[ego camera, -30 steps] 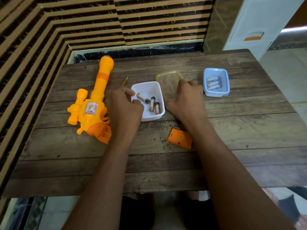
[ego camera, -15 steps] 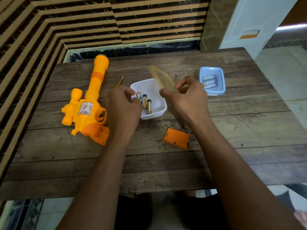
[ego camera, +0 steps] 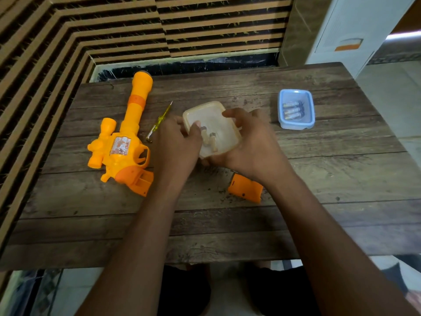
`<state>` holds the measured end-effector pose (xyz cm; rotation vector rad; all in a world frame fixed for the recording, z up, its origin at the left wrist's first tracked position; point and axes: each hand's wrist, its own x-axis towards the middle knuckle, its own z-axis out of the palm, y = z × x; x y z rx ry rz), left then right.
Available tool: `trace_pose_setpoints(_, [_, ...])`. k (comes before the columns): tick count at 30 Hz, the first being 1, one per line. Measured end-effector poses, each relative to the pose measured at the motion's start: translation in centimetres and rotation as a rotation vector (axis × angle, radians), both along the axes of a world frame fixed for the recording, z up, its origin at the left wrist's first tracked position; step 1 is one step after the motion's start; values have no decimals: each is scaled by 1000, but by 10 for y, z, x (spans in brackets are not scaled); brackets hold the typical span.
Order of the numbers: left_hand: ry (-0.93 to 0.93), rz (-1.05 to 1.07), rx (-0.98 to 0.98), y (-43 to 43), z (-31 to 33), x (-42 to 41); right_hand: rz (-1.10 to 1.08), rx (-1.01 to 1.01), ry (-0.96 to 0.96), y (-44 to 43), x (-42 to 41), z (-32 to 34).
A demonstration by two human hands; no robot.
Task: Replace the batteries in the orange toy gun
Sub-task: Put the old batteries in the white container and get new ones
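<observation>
Far left: orange plastic toy gun lies on its side on the weathered wooden plank table, barrel pointing far. The battery bay in its grip is open and looks empty.

Just right of it: slim yellow-handled screwdriver, untouched.

Left hand: fingers curled at the left rim of the translucent cream plastic lid, thumb pressing on top. The tub beneath is all but hidden. Cylindrical batteries show through the lid, presumably the old set.

Right hand: fingers curled over the lid's far-right edge, palm at its near corner.

Near right: loose orange plastic battery cover.

Far right: lidded pale-blue plastic box of batteries, presumably fresh.

Step, as judged: closing the tub. Keep it flat on the table and press the rim down evenly, corner by corner.
</observation>
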<state>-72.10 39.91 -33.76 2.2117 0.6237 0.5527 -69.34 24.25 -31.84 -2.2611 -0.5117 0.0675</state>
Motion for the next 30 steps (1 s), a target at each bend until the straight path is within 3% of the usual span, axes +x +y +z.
trace_pose_setpoints(6, [30, -25, 1, 3, 1, 0, -123, 185, 40, -1, 9, -1])
trace_pose_setpoints(12, [143, -52, 37, -5, -1, 1, -109, 52, -51, 15, 17, -22])
trace_pose_setpoints(19, [165, -3, -118, -10, -2, 8, -207, 104, 1, 19, 28, -27])
trace_pose_setpoints(30, [-52, -15, -409, -23, 4, 6, -203, 314, -183, 21, 22, -24])
